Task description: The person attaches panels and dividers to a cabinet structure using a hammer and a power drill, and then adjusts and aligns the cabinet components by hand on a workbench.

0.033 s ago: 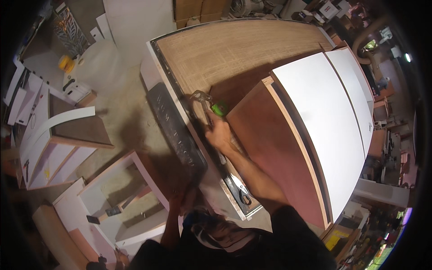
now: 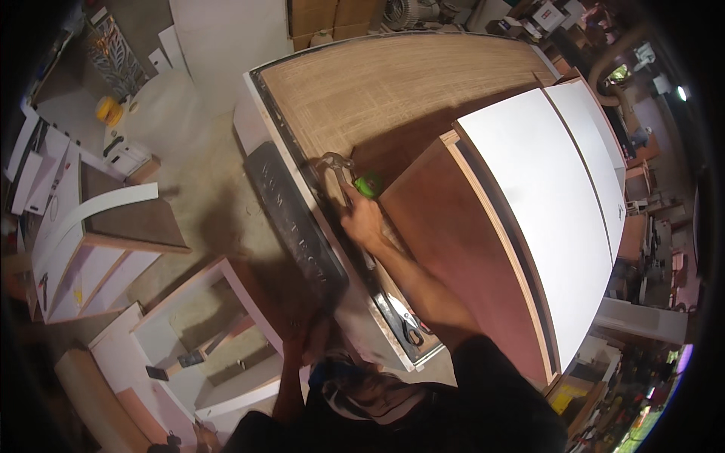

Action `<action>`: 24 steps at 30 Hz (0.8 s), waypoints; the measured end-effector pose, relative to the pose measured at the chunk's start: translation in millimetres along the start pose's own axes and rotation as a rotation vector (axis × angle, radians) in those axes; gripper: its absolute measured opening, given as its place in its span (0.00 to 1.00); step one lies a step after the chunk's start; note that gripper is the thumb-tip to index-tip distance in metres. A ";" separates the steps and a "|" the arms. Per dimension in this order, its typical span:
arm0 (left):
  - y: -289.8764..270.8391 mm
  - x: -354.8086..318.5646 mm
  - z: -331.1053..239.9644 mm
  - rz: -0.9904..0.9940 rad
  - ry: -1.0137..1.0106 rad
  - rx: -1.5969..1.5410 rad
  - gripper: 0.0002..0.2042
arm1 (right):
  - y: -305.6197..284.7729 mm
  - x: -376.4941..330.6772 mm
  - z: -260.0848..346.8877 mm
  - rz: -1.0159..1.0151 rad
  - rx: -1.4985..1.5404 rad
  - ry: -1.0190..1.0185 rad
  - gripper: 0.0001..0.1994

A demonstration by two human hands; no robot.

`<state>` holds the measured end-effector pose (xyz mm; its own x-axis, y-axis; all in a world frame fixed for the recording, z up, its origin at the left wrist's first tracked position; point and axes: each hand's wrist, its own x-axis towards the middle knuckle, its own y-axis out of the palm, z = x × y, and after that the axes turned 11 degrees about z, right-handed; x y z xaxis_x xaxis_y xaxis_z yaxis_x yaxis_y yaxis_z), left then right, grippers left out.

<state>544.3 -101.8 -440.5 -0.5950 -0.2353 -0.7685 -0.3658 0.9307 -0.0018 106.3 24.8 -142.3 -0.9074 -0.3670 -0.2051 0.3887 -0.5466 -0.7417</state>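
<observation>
My right hand [image 2: 364, 221] reaches over the left edge strip of the wood-topped table [image 2: 393, 75], among loose tools. Its fingers are closed, though what they hold is hard to make out. Just beyond the fingertips lies a claw hammer [image 2: 334, 159], with a green tape measure [image 2: 368, 184] close to its right. Dark-handled scissors [image 2: 412, 333] rest nearer me on the same strip, below my forearm. Low at my left side, my left hand [image 2: 299, 334] is in deep shadow and its fingers cannot be made out.
A white-topped cabinet [image 2: 540, 196] with a reddish-brown side stands on the table's right. Along the table's left side runs a long black case [image 2: 291, 215]. White panel frames [image 2: 249, 302] and a curved cabinet piece [image 2: 113, 241] occupy the floor at left.
</observation>
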 end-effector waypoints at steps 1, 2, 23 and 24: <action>-8.1 -11.0 9.4 -0.032 -0.022 -0.045 0.17 | 12.5 25.9 -5.0 -0.022 -0.004 -0.031 0.25; -16.9 -24.4 16.3 -0.026 -0.065 -0.116 0.16 | 22.2 57.4 -9.7 -0.014 -0.017 -0.020 0.23; 285.0 -23.9 -637.4 0.631 1.229 0.027 0.31 | -225.4 -462.0 -52.6 -1.217 0.218 0.119 0.14; 298.3 -30.6 -646.2 0.653 1.182 0.020 0.32 | -238.7 -483.0 -71.1 -1.437 0.256 0.186 0.14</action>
<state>-9.2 2.0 -4.0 -0.9135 0.1597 0.3743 0.2232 0.9657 0.1326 440.4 386.1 88.3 -0.5298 0.6835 0.5021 -0.8455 -0.4726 -0.2486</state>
